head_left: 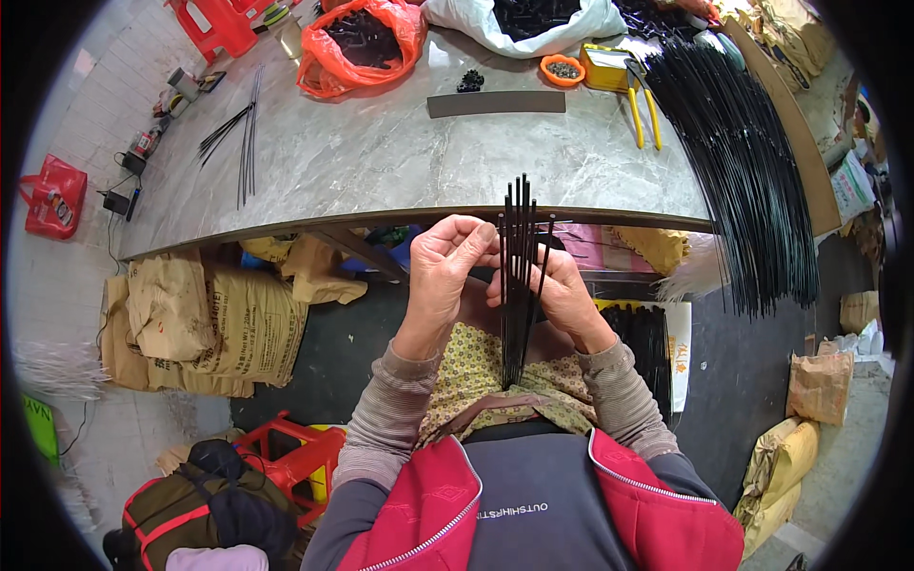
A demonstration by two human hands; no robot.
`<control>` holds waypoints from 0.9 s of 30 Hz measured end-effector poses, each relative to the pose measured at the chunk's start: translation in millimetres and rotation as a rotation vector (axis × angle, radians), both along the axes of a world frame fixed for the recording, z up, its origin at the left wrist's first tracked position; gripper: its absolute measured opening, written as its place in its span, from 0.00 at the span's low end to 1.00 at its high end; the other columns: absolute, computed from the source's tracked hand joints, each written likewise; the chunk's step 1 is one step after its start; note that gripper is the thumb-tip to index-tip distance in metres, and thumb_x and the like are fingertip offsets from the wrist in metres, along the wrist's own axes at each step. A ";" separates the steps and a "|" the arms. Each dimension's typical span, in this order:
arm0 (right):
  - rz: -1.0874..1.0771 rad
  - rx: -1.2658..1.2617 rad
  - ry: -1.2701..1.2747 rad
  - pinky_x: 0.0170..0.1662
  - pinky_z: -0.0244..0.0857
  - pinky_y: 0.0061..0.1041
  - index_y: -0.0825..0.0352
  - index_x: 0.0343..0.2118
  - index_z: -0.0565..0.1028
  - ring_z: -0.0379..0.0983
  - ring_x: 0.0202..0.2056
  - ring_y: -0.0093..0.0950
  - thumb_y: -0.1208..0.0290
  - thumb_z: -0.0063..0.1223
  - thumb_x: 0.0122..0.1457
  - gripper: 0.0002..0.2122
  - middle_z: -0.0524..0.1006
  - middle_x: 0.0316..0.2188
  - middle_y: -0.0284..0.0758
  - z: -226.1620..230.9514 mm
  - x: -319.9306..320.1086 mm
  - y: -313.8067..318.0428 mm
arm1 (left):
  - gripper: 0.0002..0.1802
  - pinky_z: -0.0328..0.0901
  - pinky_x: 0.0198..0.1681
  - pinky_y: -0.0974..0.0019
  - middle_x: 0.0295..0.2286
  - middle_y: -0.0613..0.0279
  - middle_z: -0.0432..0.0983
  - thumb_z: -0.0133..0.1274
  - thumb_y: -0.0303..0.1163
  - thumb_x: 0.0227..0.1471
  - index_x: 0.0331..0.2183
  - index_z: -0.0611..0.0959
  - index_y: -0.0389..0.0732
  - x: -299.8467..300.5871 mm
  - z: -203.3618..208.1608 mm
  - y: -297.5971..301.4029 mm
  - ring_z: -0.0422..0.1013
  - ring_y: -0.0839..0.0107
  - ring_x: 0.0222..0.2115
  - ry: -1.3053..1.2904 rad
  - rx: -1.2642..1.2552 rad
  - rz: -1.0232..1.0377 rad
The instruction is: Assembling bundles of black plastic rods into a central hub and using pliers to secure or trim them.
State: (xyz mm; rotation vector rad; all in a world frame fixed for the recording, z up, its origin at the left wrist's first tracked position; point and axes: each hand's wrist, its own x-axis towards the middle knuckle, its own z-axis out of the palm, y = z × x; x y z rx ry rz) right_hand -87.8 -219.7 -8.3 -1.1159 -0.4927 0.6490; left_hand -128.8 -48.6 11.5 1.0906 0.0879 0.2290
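Right hand [566,290] has black rods [515,328] bunched; left hand [444,266] pinches narrow beside them, can't tell on what. I'd fan them above the right hand.

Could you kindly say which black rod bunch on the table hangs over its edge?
The large right bunch: its ends overhang, while the small left bunch lies wholly on the table.

This looks like a small workshop: a grey, marble-patterned worktop [333,162] carries a sheaf of long, thin black rods [743,162] at upper right, yellow-handled pliers [636,112] near it, and a red plastic bag [326,80] of small black parts [362,40] at top. More slim black rods [514,328] are in hand at centre; brown paper sacks [252,324] crowd the floor at left.
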 end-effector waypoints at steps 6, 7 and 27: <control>0.012 -0.002 0.060 0.40 0.76 0.26 0.74 0.50 0.73 0.80 0.33 0.26 0.61 0.50 0.67 0.19 0.80 0.32 0.38 -1.0 0.3 -2.3 | 0.10 0.75 0.38 0.71 0.32 0.55 0.82 0.60 0.22 0.55 0.40 0.81 0.30 -8.7 0.5 5.4 0.79 0.72 0.31 0.035 -0.110 -0.036; 0.011 -0.010 0.070 0.39 0.76 0.26 0.74 0.49 0.73 0.80 0.33 0.27 0.61 0.50 0.67 0.18 0.79 0.31 0.38 -2.1 -0.9 -1.6 | 0.10 0.75 0.38 0.71 0.32 0.55 0.82 0.60 0.22 0.55 0.40 0.81 0.30 -9.9 -0.6 6.6 0.79 0.72 0.31 0.037 -0.111 -0.027; 0.010 -0.017 0.077 0.37 0.75 0.25 0.74 0.47 0.73 0.80 0.32 0.28 0.64 0.47 0.69 0.16 0.79 0.30 0.39 -0.9 -4.8 4.2 | 0.08 0.73 0.34 0.74 0.29 0.57 0.82 0.59 0.20 0.54 0.38 0.83 0.30 -5.5 1.1 6.7 0.77 0.74 0.28 0.040 0.094 0.144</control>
